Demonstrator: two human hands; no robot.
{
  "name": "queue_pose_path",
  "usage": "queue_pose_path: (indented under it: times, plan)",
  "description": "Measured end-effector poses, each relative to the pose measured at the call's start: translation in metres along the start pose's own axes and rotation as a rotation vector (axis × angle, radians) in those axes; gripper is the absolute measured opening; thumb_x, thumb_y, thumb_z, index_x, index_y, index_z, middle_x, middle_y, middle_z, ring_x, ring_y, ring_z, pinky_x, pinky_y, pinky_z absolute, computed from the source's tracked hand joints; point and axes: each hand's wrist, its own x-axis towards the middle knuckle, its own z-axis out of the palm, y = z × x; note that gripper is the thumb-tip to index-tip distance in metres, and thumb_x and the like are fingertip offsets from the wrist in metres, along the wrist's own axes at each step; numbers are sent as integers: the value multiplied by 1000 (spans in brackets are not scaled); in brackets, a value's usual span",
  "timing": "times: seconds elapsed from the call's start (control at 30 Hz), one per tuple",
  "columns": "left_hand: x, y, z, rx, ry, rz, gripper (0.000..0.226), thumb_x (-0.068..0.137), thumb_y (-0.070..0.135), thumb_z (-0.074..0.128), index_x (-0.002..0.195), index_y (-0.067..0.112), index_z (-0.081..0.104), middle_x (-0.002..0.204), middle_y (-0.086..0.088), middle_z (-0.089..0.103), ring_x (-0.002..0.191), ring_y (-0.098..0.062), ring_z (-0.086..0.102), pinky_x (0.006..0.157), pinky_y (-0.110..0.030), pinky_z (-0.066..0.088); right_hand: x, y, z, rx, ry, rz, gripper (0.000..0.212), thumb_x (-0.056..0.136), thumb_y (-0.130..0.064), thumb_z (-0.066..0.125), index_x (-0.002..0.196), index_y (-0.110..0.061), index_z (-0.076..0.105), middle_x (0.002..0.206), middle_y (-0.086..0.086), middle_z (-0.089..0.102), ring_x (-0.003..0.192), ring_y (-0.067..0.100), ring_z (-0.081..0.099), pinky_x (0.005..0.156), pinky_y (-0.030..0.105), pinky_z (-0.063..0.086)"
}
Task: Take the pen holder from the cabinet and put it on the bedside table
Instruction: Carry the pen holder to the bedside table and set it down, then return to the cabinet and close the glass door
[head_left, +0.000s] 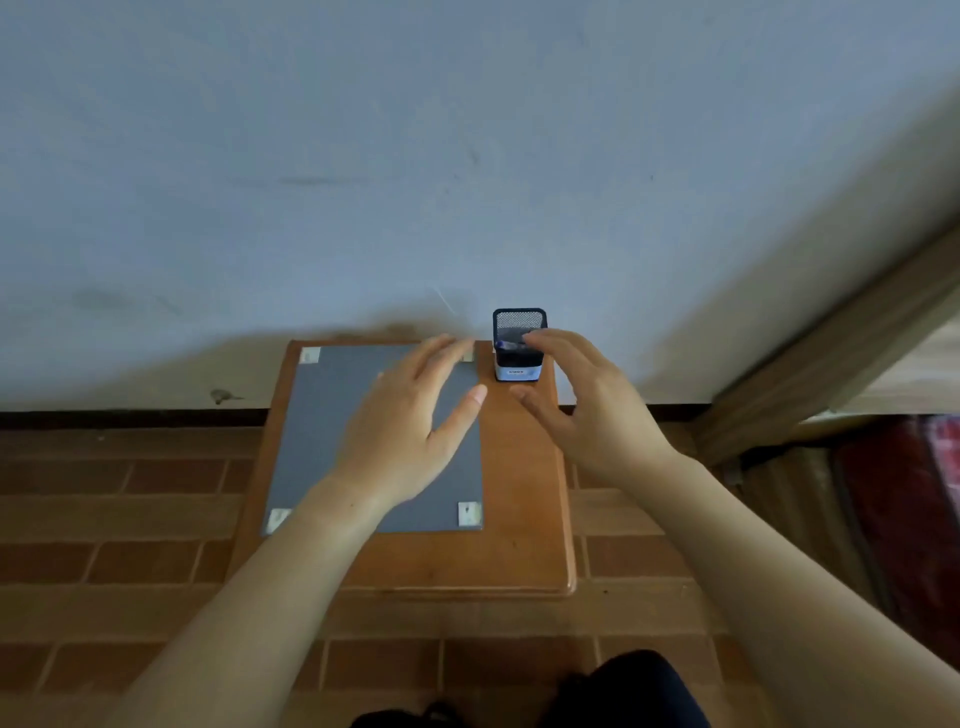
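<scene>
A small brown wooden bedside table (524, 519) stands against the wall, bearing a flat grey rectangular board (332, 431) (taped at its corners) and, at the far right corner, an upright black mesh pen holder (518, 325).

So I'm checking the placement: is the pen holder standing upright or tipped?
Upright. The pen holder stands on its base at the bedside table's far right corner, open mesh top facing up.

There is one pen holder (519, 345). There is one small brown table (524, 519). One gray sheet (332, 415) lies on the table. The sheet has four shiny corner pieces (469, 513), though a hand partly hides one. There are two hands: one left hand (410, 415) and one right hand (592, 405).
</scene>
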Motion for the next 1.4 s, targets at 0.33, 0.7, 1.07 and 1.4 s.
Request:
queue_pose_path:
  times: [0.33, 0.7, 1.07, 1.4]
  plan:
    - [-53, 148, -168, -74, 18, -12, 53, 89, 55, 29, 138, 33, 31, 145, 8, 35, 134, -7, 27, 108, -40, 29, -37, -176, -156, 18, -17, 65, 45, 86, -26, 61, 126, -10, 49, 134, 2, 46, 105, -13, 34, 82, -8, 22]
    - [-77, 219, -198, -72, 51, 120, 59, 84, 63, 26, 137, 36, 32, 146, 8, 33, 135, -8, 25, 109, -41, 26, -80, -209, -223, -29, 94, 74, 49, 87, -37, 56, 131, -17, 45, 138, -4, 42, 121, 1, 36, 88, -6, 19]
    - [-114, 239, -205, 28, 214, -58, 52, 86, 62, 26, 132, 41, 37, 144, 15, 31, 132, -1, 25, 104, -29, 26, -77, -217, -238, 49, -81, -111, 52, 86, -42, 54, 132, -21, 42, 141, -5, 37, 125, 8, 37, 96, 8, 28]
    - [-215, 230, -229, 95, 468, -425, 51, 88, 59, 26, 135, 40, 35, 144, 14, 33, 132, 0, 25, 108, -42, 27, -68, -271, -190, 144, -419, -430, 55, 86, -49, 47, 133, -23, 38, 137, -6, 41, 123, 10, 38, 95, 19, 30]
